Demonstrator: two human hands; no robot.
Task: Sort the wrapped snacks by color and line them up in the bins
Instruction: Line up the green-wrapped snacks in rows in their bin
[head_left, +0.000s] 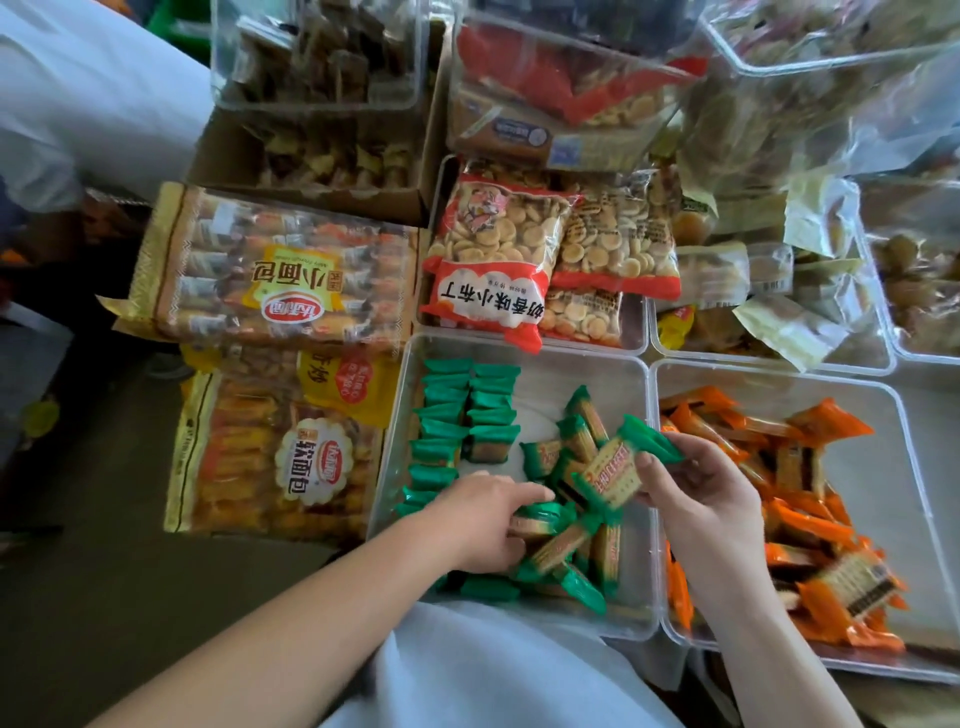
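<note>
- Head view looks down on two clear bins side by side: the left bin (550, 400) at about 6 o'clock in the frame, the right bin (862, 467) at 4 o'clock.
- The right hand (696, 488) pinches one green snack (618, 467) between thumb and fingertips, lifted over the middle of the left bin.
- The left hand (485, 512) lies on the loose green pile (566, 540) at that bin's 6 o'clock. Its forefinger stretches across a wrapper and the other fingers are tucked under, so I cannot tell whether it grips one.
- Two neat green rows (457, 415) run along the bin's 9 o'clock wall.
- The step in hand is probably to add the held snack to the shorter, inner row.
- To do it well, turn the snack so it lies like its neighbours and set it tight against the last one.
- Hold the body of the snack rather than the crimped ends, which look slippery.
- The left hand could steady the end of the row so it does not tip.
- The orange snacks (800, 525) lie heaped in the right bin, not yet lined up.
- Around the bins, large bread bags (280, 275) lie at 9 to 10 o'clock and biscuit bags (498, 249) at 12 o'clock.
- A cardboard box (322, 192) sits at 11 o'clock, with more clear bins of pale packets at 1 to 2 o'clock.
- A dark floor (104, 545) shows at 8 o'clock, and white cloth (493, 670) covers the near edge at 6 o'clock.
</note>
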